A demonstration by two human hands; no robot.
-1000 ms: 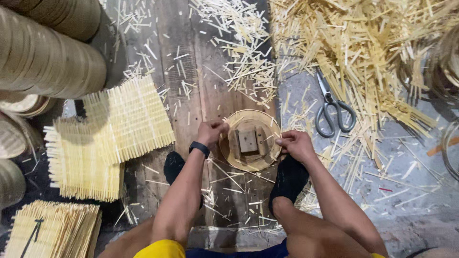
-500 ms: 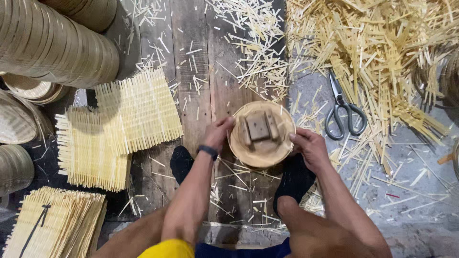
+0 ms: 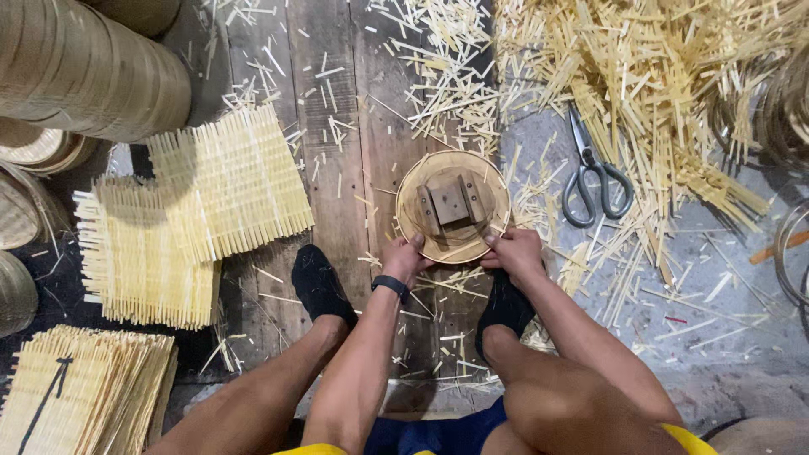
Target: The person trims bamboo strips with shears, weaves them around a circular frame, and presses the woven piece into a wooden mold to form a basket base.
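Both hands are down on the round bamboo tray (image 3: 452, 206), which sits on the dark wooden floorboards (image 3: 337, 185) just ahead of the person's two black-socked feet (image 3: 322, 285); the left hand (image 3: 403, 258) has its grip pinched on the near rim at the lower left, fingers curled over the edge; the right hand (image 3: 514, 251) pinches the same rim at the lower right, thumb on top; inside the tray there are wooden blocks (image 3: 449, 202) clustered at the centre, three by my count, one squarish piece flanked by two narrower ones; a black wristband (image 3: 391, 286) rides on the left wrist.

Off to the right, one pair of scissors (image 3: 594, 179) with grey handles lies shut on the grey floor, at the edge of a big loose heap of bamboo sticks (image 3: 657, 93); far too many to count; more offcuts are scattered over the boards beyond the tray.

To the left, two woven bamboo mats (image 3: 227, 181) lie overlapping, the upper one tilted across the lower; a third stack of bundled mats (image 3: 84, 392) sits in the near left corner with a black tie across it; at the top left a column of stacked round bamboo rims (image 3: 80, 72) lies on its side, with shallow baskets (image 3: 25, 194) partly hidden beneath it, number unclear.
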